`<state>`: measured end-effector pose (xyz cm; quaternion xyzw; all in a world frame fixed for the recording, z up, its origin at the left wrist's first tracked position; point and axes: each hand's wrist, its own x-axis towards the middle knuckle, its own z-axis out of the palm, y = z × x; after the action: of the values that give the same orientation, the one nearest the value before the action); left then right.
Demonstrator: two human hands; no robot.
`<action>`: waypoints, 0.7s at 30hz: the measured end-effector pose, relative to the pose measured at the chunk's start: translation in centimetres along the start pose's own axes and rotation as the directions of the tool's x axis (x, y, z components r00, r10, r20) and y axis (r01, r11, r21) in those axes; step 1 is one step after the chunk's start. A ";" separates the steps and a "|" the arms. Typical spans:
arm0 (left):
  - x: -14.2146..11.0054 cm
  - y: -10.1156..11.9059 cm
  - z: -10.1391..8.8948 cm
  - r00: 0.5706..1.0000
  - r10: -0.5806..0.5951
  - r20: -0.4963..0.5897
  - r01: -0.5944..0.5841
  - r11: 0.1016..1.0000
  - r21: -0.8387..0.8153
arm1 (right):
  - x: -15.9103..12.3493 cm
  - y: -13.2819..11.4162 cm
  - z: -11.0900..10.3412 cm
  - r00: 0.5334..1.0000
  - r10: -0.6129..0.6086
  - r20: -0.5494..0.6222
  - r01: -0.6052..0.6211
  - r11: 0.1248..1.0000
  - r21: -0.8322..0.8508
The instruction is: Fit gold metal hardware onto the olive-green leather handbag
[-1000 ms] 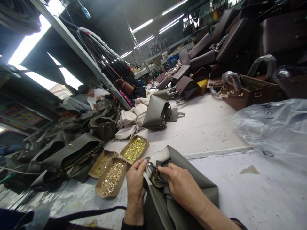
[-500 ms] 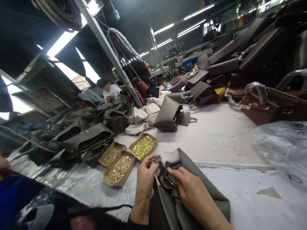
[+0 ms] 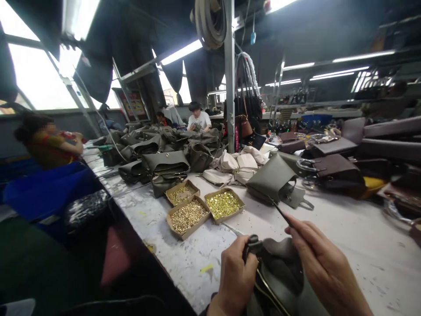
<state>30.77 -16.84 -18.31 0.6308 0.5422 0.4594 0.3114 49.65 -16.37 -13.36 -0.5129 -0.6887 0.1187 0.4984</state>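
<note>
An olive-grey leather bag (image 3: 283, 276) lies at the table's near edge, between my hands. My left hand (image 3: 235, 276) is closed, pinching a small dark tab at the bag's rim. My right hand (image 3: 320, 263) is closed round a thin dark tool (image 3: 279, 210) whose tip points up and away from the bag. A gold ring of the bag shows just below my left hand. Three cardboard trays of small gold metal parts (image 3: 189, 215) sit a little beyond my left hand.
Olive bags (image 3: 164, 164) are piled at the back left, cream bags (image 3: 237, 164) and one upright olive bag (image 3: 272, 180) in the middle, brown bags (image 3: 332, 169) at the right. A steel post (image 3: 229, 79) rises behind. Other people sit at the far left and back.
The view has swung left and up, showing more of the room and a person at the left. My right hand has lifted off the bag's opening with the thin tool.
</note>
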 end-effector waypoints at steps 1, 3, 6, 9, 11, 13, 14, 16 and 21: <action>-0.3 -0.4 0.2 0.996 0.084 0.018 -0.083 0.996 -0.012 | 1.5 -0.6 0.1 0.999 -0.019 0.034 0.019 1.000 0.009; -0.7 -1.3 0.7 0.973 0.231 0.027 -0.231 0.973 -0.025 | 4.4 -1.9 0.8 0.987 -0.061 0.150 0.059 0.998 0.023; -0.9 -2.9 2.0 0.948 0.315 -0.045 -0.316 0.949 0.000 | 8.0 -3.6 3.4 0.907 -0.110 0.406 0.110 0.994 0.024; -1.0 -4.4 3.4 0.946 0.311 -0.091 -0.312 0.950 -0.004 | 10.0 -4.3 7.5 0.739 -0.063 0.670 0.144 0.987 -0.065; -0.9 -5.4 4.1 0.942 0.310 -0.131 -0.317 0.948 -0.036 | 10.3 -4.3 10.5 0.599 -0.003 0.801 0.247 0.952 -0.181; -0.8 -6.4 4.5 0.946 0.300 -0.123 -0.312 0.945 -0.094 | 10.1 -4.1 13.2 0.477 0.035 0.878 0.378 0.894 -0.241; -0.6 -6.7 4.5 0.951 0.292 -0.101 -0.303 0.945 -0.125 | 9.8 -3.9 14.4 0.436 0.038 0.899 0.426 0.871 -0.244; -0.1 -7.3 4.6 0.964 0.263 -0.029 -0.264 0.948 -0.178 | 9.4 -3.6 16.5 0.379 0.032 0.925 0.472 0.853 -0.223; 1.6 -6.9 5.1 0.977 0.211 0.015 -0.202 0.949 -0.242 | 9.3 -3.9 19.8 0.332 -0.005 0.943 0.526 0.831 -0.181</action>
<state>32.66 -13.25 -26.05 0.6511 0.4074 0.5386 0.3464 31.58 -3.54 -14.82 -0.3358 -0.9285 0.1290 -0.0917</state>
